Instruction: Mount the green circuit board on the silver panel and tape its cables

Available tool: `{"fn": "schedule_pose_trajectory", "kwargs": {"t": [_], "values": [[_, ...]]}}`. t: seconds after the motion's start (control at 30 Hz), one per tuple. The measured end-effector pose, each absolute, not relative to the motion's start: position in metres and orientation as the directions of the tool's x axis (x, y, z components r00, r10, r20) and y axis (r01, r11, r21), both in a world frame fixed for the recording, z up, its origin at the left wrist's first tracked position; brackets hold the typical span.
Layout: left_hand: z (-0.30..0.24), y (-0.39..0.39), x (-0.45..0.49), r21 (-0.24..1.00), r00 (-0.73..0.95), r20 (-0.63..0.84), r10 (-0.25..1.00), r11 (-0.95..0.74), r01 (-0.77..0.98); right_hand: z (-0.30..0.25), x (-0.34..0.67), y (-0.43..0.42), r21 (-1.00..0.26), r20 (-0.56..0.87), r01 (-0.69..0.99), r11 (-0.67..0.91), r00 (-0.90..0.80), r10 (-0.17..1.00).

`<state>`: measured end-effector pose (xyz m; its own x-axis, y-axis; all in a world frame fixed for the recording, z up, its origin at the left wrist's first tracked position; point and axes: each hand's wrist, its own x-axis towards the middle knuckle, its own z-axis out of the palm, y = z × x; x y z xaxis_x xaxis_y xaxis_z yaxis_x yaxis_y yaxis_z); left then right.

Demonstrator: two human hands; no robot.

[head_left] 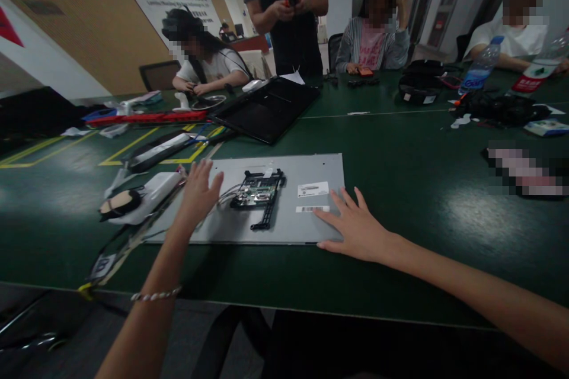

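White label point(312, 189) illegible at this size

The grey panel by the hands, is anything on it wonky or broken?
Nothing on the grey panel looks plainly broken. The black bracket looks lopsided, though: one leg sticks out toward the near edge.

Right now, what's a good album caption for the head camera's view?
Left hand and right hand flank a circuit board on a grey panel, green table beneath.

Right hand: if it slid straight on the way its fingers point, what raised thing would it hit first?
Probably the black bracket at the circuit board, past the white label on the grey panel. The right hand is spread, so its exact line and height are hard to judge.
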<state>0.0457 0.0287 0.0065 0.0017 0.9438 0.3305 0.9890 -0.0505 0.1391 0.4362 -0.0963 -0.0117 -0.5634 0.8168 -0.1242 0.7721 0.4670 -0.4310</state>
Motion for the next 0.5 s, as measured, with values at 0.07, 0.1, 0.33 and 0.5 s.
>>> {"fn": "schedule_pose_trajectory", "kwargs": {"t": [0.07, 0.1, 0.33, 0.5], "values": [[0.014, 0.009, 0.072, 0.119, 0.249, 0.275, 0.929, -0.290, 0.950, -0.013, 0.436, -0.096, -0.441, -0.125, 0.774, 0.455, -0.555, 0.822], [0.016, -0.001, 0.085, 0.098, 0.351, 0.220, 0.910, -0.378, 0.920, -0.014, 0.436, -0.096, -0.446, -0.122, 0.773, 0.452, -0.552, 0.825], [-0.006, -0.027, 0.132, -0.018, 0.414, 0.016, 0.910, -0.414, 0.910, -0.019, 0.436, -0.099, -0.461, -0.094, 0.772, 0.438, -0.533, 0.841], [-0.014, 0.001, 0.133, 0.026, 0.309, 0.067, 0.949, -0.311, 0.950, -0.019, 0.437, -0.099, -0.475, -0.092, 0.762, 0.439, -0.539, 0.837]]}}
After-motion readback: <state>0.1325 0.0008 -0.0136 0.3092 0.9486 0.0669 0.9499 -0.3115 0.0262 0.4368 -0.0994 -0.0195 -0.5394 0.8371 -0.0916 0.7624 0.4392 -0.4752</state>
